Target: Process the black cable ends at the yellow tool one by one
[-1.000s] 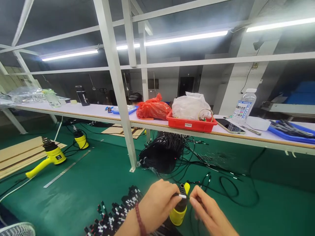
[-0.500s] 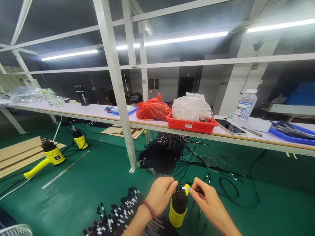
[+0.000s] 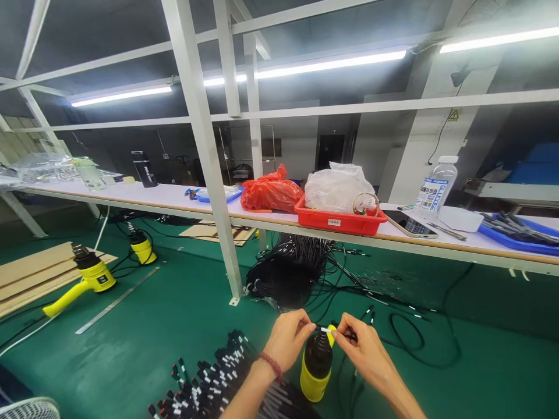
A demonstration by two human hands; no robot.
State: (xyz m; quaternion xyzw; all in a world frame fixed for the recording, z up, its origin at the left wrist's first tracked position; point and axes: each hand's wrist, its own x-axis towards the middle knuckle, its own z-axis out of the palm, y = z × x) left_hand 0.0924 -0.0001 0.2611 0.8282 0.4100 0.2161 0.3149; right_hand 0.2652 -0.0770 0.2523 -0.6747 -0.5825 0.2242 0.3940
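My left hand (image 3: 286,340) is pinched closed just above the nozzle of an upright yellow-and-black heat gun (image 3: 317,366), and what it holds is too small to tell. My right hand (image 3: 360,346) pinches a thin black cable (image 3: 347,336) ending in a short white sleeve (image 3: 325,330). That sleeve points left, its tip at my left fingertips, above the nozzle. Under my left forearm lies a heap of black cables with white-banded ends (image 3: 205,378).
A large black cable bundle (image 3: 288,279) lies beyond my hands, under a white bench (image 3: 183,201) holding a red tray (image 3: 340,221). Two more heat guns (image 3: 94,279) stand on the green floor (image 3: 174,343) to the left, near wooden boards (image 3: 30,273) and a metal ruler (image 3: 117,299).
My hands have risen and drawn closer above the nozzle. The white-sleeved cable end, near my left hand a second ago, is now pinched in my right hand, which was looser before.
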